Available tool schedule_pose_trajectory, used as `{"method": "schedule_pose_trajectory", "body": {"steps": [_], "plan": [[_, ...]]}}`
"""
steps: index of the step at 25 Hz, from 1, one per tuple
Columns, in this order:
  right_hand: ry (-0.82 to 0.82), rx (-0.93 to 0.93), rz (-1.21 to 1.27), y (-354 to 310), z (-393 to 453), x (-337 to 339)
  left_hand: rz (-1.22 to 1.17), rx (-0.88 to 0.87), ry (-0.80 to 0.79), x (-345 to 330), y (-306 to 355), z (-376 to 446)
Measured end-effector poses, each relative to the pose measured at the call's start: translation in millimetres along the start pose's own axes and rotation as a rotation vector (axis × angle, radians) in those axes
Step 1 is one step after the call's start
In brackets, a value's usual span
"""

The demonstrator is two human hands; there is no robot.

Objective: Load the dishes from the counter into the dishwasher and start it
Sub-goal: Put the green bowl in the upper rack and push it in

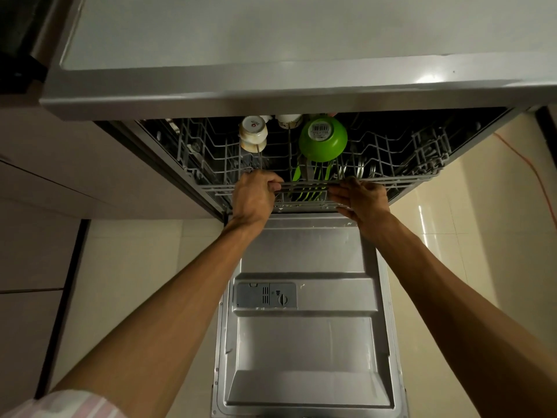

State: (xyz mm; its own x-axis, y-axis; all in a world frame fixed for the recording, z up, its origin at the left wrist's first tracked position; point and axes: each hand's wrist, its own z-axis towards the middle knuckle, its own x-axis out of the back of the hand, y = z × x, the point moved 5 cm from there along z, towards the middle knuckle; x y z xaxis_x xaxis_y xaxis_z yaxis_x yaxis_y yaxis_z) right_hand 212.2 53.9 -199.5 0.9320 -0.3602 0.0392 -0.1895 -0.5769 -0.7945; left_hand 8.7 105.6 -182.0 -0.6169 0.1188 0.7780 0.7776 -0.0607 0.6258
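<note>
While your left hand and right hand curl around the upper rack front rail, push evenly: loaded crockery beyond the grip rattles, chips.

The countertop overhang hides the far part of the upper rack — a white cup shows only its base. Green plates below sit half-hidden behind wires — count unclear.
</note>
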Motion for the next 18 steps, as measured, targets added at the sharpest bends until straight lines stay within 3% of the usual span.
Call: {"method": "schedule_pose_trajectory", "body": {"steps": [6, 9, 11, 13, 18], "plan": [[-0.025, 0.026, 0.015, 21, -12, 5, -0.008, -0.101, 0.085, -1, 4, -11], [-0.085, -0.02, -0.124, 86, -40, 15, -0.016, -0.202, 0.188, -19, -11, -65], [-0.106, -0.076, -0.24, 146, -57, 32, -0.059, -0.14, 0.117, -50, -43, -132], [-0.072, -0.19, -0.309, 204, -73, 58, -0.106, 0.079, -0.059, -86, -96, -202], [0.118, -0.556, -0.244, 334, -117, 129, -0.195, 0.971, -0.553, -158, -196, -373]]}}
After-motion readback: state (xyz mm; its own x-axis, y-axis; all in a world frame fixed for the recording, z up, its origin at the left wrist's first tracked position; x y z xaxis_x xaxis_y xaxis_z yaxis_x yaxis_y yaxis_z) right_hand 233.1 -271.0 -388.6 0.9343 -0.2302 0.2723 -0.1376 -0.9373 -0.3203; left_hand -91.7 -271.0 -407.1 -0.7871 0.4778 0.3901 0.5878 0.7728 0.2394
